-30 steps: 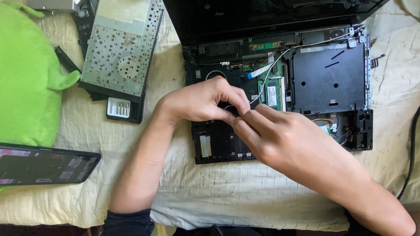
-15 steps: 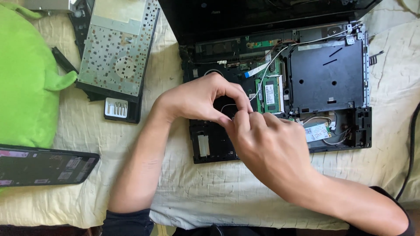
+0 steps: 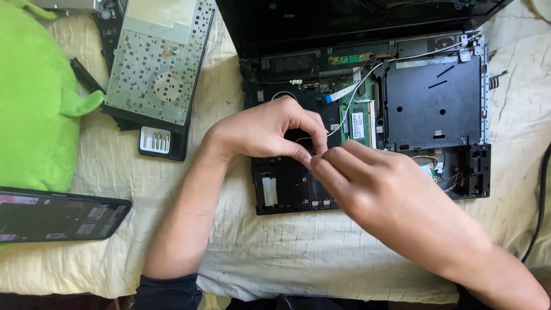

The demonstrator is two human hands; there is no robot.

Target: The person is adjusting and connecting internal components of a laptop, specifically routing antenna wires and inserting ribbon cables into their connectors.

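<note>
**Ana:** Head view, looking straight down: the left hand [image 3: 270, 133] and the right hand [image 3: 367, 181] meet fingertip to fingertip over the middle of the opened laptop base [image 3: 367, 120]. Both are curled tight, thumbs and forefingers pinched together.

**Ben:** Pinched on what, though?

**Ana:** Too small to tell; the fingers cover it. A thin white wire [image 3: 350, 106] runs up and away from just beyond the fingertips, so it may be that or something at its end.

**Ben:** That's my worry. A tug along such a thin lead could, I'd judge, pull it from its socket or snap it.

**Ana:** Just past the right hand's knuckles sits the green memory module [image 3: 359, 123], bare to the air. A slip of the fingers would land right on it.

**Ben:** And the soft ground?

**Ana:** The whole base rests on a rumpled cream cloth [image 3: 321, 258]. Anything tiny that drops from that pinch could vanish in the folds.

**Ben:** Farther out?

**Ana:** Off beyond the left wrist lies the removed keyboard [image 3: 158, 63], face down, with a green plush toy [image 3: 40, 97] outside that and a dark phone [image 3: 57, 215] by the left forearm. A black cable [image 3: 539, 189] trails far out past the right arm, where an elbow might snag it.
</note>
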